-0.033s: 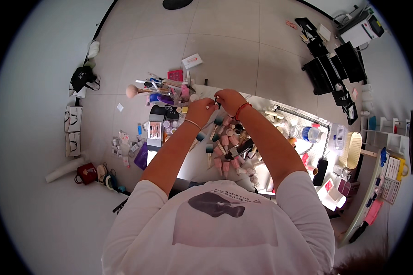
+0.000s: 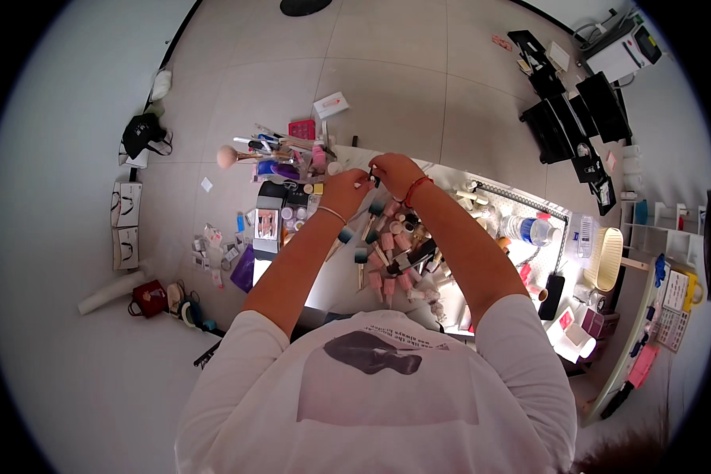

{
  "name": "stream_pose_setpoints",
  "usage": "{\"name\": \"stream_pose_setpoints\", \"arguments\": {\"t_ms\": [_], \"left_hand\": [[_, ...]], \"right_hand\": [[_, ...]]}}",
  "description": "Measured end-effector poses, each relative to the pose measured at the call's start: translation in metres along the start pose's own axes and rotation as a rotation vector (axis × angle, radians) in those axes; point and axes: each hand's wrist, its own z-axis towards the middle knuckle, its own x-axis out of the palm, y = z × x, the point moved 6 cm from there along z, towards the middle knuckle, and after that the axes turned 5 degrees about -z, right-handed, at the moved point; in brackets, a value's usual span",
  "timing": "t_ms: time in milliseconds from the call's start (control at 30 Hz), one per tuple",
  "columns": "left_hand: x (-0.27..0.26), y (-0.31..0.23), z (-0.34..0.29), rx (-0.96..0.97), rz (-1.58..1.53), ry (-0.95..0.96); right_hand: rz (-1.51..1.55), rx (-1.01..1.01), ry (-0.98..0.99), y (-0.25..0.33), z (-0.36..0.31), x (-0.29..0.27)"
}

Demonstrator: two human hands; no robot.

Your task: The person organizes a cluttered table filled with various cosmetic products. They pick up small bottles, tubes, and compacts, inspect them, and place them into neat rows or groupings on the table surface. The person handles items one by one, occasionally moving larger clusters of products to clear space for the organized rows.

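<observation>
My left hand (image 2: 347,193) and my right hand (image 2: 396,175) meet above the far edge of the table. Their fingertips pinch a small black object (image 2: 374,181) between them; its kind is too small to make out, and fingers partly cover it. Just below my hands lie makeup brushes (image 2: 361,257) with dark tips. Several pink bottles (image 2: 389,288) crowd together between my forearms. A small white round jar (image 2: 334,168) stands close to my left hand.
To the left are a fluffy powder brush (image 2: 227,156), more brushes and an open palette (image 2: 267,224). A water bottle (image 2: 533,231) lies on a lit tray at the right, near a cream basket (image 2: 604,259). A white box (image 2: 331,105) is beyond the table.
</observation>
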Motion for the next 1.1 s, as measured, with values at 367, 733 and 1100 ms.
{"name": "stream_pose_setpoints", "arguments": {"t_ms": [367, 733, 1100], "left_hand": [[0.042, 0.066, -0.027, -0.377, -0.265, 0.016], [0.056, 0.070, -0.019, -0.379, -0.462, 0.036], [0.052, 0.058, -0.020, -0.377, -0.450, 0.051]], "right_hand": [[-0.107, 0.116, 0.092, -0.011, -0.011, -0.002], [-0.273, 0.263, 0.275, -0.014, -0.007, 0.015], [-0.262, 0.233, 0.296, -0.016, -0.006, 0.017]]}}
